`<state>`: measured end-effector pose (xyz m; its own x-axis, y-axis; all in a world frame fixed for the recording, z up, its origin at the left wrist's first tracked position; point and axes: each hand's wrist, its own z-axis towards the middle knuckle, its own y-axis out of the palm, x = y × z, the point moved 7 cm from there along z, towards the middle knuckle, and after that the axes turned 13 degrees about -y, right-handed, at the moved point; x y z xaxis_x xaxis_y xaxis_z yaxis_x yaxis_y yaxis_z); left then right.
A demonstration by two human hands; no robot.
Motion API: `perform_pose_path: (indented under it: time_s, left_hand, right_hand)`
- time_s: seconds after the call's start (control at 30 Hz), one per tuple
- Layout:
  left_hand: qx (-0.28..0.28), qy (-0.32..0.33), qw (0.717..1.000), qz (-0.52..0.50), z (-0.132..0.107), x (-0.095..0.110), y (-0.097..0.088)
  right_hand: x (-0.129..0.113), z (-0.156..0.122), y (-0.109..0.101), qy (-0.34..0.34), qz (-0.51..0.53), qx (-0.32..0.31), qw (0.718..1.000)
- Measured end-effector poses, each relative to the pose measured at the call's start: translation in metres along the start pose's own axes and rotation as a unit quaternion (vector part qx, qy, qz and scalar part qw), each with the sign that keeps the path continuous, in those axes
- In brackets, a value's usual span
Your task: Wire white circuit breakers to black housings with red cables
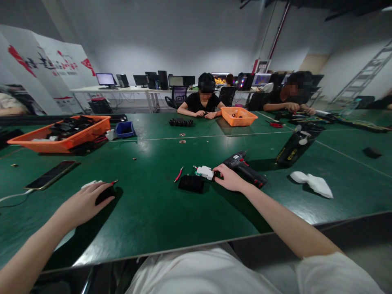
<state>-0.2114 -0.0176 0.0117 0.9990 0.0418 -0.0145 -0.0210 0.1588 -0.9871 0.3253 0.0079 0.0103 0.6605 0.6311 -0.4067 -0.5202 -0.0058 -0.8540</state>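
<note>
My right hand (228, 178) pinches the near end of a white circuit breaker (205, 172), a small block with a green edge and a metal ring terminal at its far end. Just in front of it lies a black rectangular pad or pouch (191, 184). A short red lead (178, 174) rests to the left of the pad. Beyond my right wrist is a black cordless drill (243, 166) on its side. Far left, my left hand (85, 204) curls over a white piece (92, 183), mostly hidden by the fingers; a red lead tip (114, 182) sticks out.
A phone (50, 175) with a white cable lies left. Orange baskets (65, 139) (239, 116) and a blue bin (125, 130) stand farther back. A black canister (297, 145) and a white wrapped item (312, 183) are right. Two people work across the green table (147, 220).
</note>
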Motion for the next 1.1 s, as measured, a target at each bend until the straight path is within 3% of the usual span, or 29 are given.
perform_pose_path:
  time_s: [0.13,0.23,0.3,0.37,0.5,0.6,0.7,1.0,1.1]
  left_hand:
    - [-0.019,-0.048,0.996,0.067,0.0,-0.012,0.004]
    - [0.026,-0.1,0.988,0.118,0.001,-0.012,-0.006]
    - [0.061,-0.091,0.983,0.147,0.008,0.004,-0.014]
    - [0.055,-0.041,0.985,0.159,0.022,0.032,-0.015]
    - [0.004,-0.002,0.991,0.132,0.074,0.084,-0.005]
    - [0.007,-0.017,0.991,0.131,0.114,0.105,0.003]
    - [0.016,-0.034,0.989,0.145,0.13,0.106,0.01]
    - [0.062,-0.01,0.989,0.13,0.109,0.099,0.006]
    - [0.026,-0.013,0.994,0.108,0.122,0.1,0.012]
  right_hand:
    - [0.001,0.0,0.0,-0.001,0.001,0.003,1.0]
    - [0.003,0.0,0.001,-0.002,0.002,0.008,1.0]
    - [0.003,0.0,0.002,-0.003,0.003,0.01,1.0]
    - [0.003,0.0,0.002,-0.003,0.003,0.009,1.0]
    - [0.002,0.0,0.0,-0.004,0.003,0.01,1.0]
    - [0.0,0.0,-0.001,-0.005,0.005,0.011,1.0]
    - [-0.001,0.0,-0.002,-0.007,0.001,0.013,1.0]
    - [-0.003,-0.001,-0.002,-0.011,0.004,0.009,1.0]
    - [-0.003,-0.001,-0.002,-0.013,0.002,0.011,1.0]
